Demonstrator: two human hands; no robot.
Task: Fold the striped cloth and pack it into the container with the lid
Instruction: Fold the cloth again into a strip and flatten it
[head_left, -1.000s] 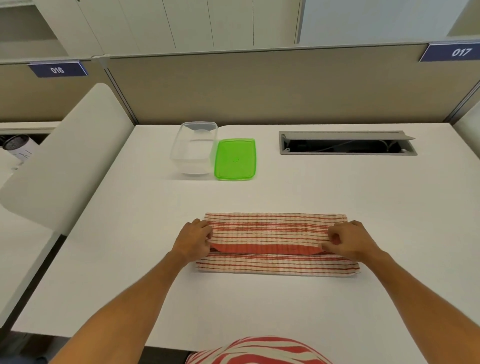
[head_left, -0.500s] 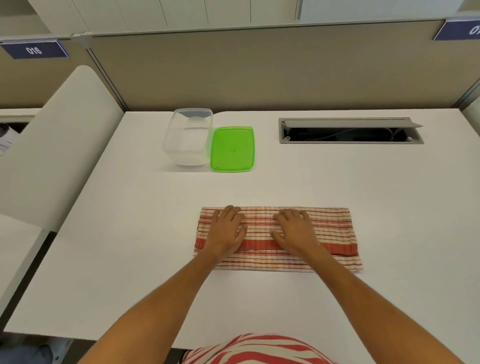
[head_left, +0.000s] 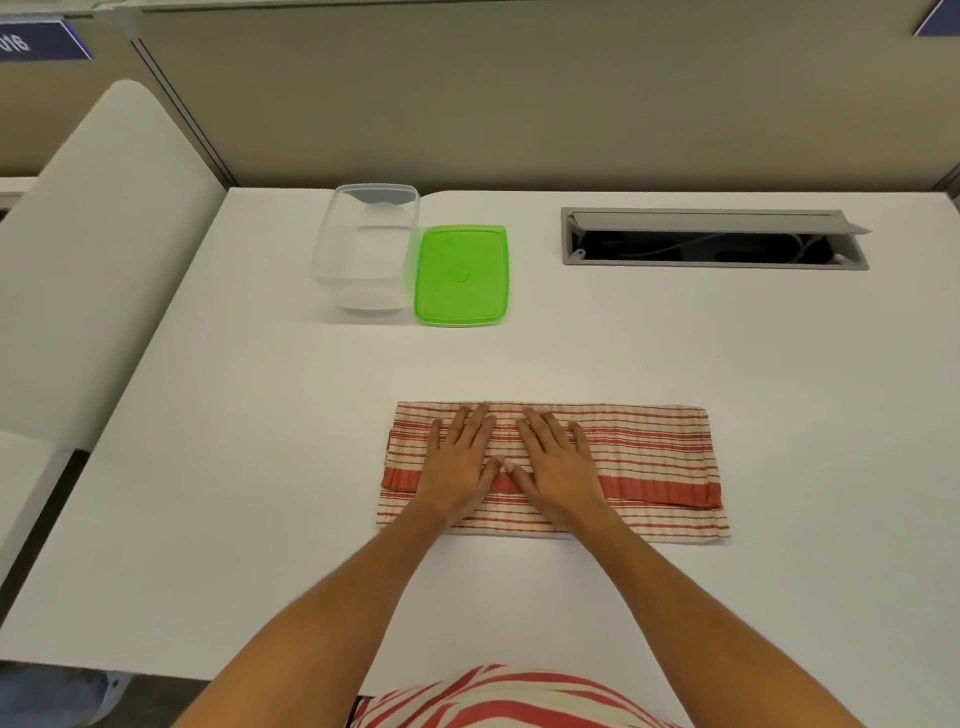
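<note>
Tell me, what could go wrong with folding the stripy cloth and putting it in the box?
1. The striped cloth is a long strip, much wider than the clear container. Without more folds it probably won't fit.
2. The left hand and right hand lie flat near the cloth's left half; its right end is free and might slip open when they lift.
3. The green lid lies right beside the container, so a bulky bundle might bump it.

A smooth white rectangular desk top (head_left: 675, 353) fills most of the view. Set into its far right part is a grey metal cable slot (head_left: 714, 239) with its flap raised, dark cables showing inside. Behind the desk stands a beige fabric partition wall (head_left: 519, 93). A blue number plate (head_left: 36, 41) hangs at the upper left, above a white curved side panel (head_left: 104, 260).
</note>
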